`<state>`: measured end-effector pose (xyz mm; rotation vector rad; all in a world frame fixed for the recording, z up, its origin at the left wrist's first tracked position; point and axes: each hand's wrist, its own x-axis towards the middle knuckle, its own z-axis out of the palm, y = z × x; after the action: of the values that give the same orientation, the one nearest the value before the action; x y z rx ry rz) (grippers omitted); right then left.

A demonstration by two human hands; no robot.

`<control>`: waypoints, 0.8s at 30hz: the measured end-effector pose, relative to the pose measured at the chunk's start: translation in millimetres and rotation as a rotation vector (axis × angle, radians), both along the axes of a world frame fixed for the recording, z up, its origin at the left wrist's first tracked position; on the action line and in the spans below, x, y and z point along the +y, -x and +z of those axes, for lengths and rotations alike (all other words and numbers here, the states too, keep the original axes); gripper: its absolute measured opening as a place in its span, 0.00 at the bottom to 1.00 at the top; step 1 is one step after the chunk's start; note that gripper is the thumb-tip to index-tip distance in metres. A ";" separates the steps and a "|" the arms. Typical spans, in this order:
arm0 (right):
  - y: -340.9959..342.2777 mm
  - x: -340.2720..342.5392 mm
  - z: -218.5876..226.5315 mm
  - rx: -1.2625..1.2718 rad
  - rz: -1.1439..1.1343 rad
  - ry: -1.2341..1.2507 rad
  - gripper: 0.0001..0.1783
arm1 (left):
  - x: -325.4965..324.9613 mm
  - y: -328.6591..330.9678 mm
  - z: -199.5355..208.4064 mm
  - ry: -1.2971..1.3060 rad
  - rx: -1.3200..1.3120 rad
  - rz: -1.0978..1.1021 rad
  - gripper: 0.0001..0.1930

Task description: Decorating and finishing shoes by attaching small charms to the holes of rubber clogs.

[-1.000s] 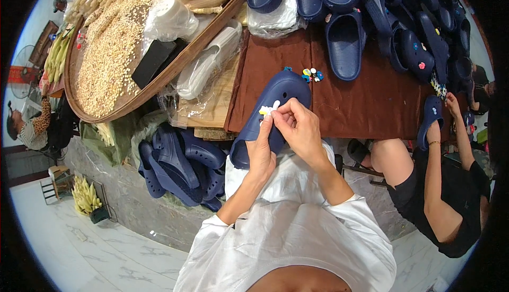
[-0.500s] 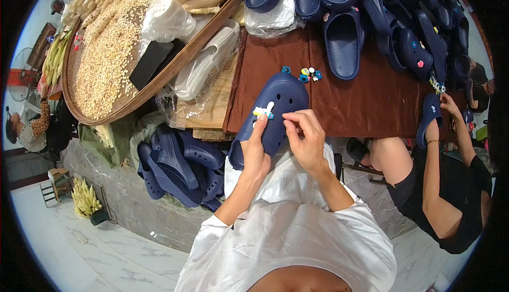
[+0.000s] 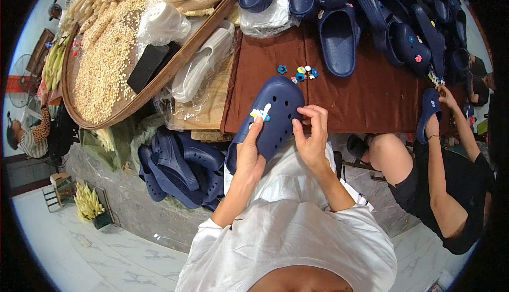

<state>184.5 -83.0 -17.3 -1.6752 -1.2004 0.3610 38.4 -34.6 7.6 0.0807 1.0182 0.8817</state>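
Observation:
In my left hand (image 3: 249, 151) is a navy foam clog (image 3: 271, 98) with round holes in its upper, toe pointing away from me. My thumb presses by a white, yellow and blue charm (image 3: 261, 114) on the clog's left side. Beside the clog's right edge, my right hand (image 3: 314, 135) has its thumb and fingers apart and nothing visible between them. Past the toe, several small charms (image 3: 302, 73) and a blue flower charm (image 3: 282, 69) lie on the brown cloth (image 3: 254, 50).
Many navy clogs (image 3: 339, 42) are piled at the back right, with more in a heap (image 3: 183, 167) below the table's left. A wide basket (image 3: 154, 82) holds corn kernels and a black phone (image 3: 151, 68). On the right, a co-worker's hand (image 3: 432, 125) holds another clog (image 3: 430, 109).
My right hand has moved slightly right, and its fingers have spread from a pinch near the clog's holes. The clog has shifted a little left in view.

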 end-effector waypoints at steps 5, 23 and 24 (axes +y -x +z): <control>-11.6 9.7 0.9 0.148 0.031 0.015 0.09 | -1.5 4.5 -8.0 0.034 -0.152 -0.008 0.22; -77.5 91.2 -42.4 -0.357 0.111 0.040 0.10 | 5.9 5.8 -33.5 0.013 -0.359 0.056 0.26; -77.3 91.1 -40.7 -0.356 0.129 0.019 0.08 | 6.4 4.9 -35.4 -0.008 -0.347 0.072 0.28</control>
<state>261.8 8.1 -58.0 -1.7296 -1.5748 0.1548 33.5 -28.1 -27.8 -0.1010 0.6964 0.9274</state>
